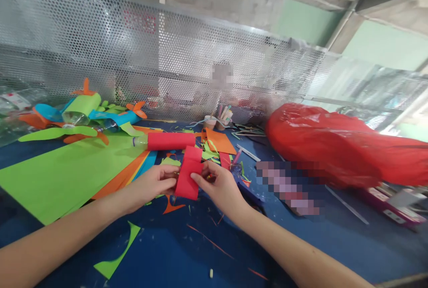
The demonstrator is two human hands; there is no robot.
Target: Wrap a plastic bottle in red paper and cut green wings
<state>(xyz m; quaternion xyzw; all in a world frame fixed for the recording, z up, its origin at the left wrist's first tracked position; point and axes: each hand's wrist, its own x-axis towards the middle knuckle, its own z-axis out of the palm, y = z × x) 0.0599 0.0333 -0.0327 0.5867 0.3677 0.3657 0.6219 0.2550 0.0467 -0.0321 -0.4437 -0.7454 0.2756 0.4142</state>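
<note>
A folded piece of red paper (189, 174) is held up over the blue table, between both hands. My left hand (160, 183) grips its left edge, fingers partly hidden behind it. My right hand (219, 183) pinches the right edge, with the thumb on the front face. Just behind the paper lies a plastic bottle wrapped in red paper (171, 141), its neck to the left. Green and orange scraps surround the hands, among them an orange cut-out (173, 207) below the left hand.
Large green sheets (67, 172) cover the left of the blue table (160, 252). Behind them stand bottle models with paper propellers (83, 107). Cups of pens (224, 116) stand by the perforated metal screen (187, 56). A big red plastic bag (327, 145) fills the right back; a white ruler-like strip (248, 152) lies nearer.
</note>
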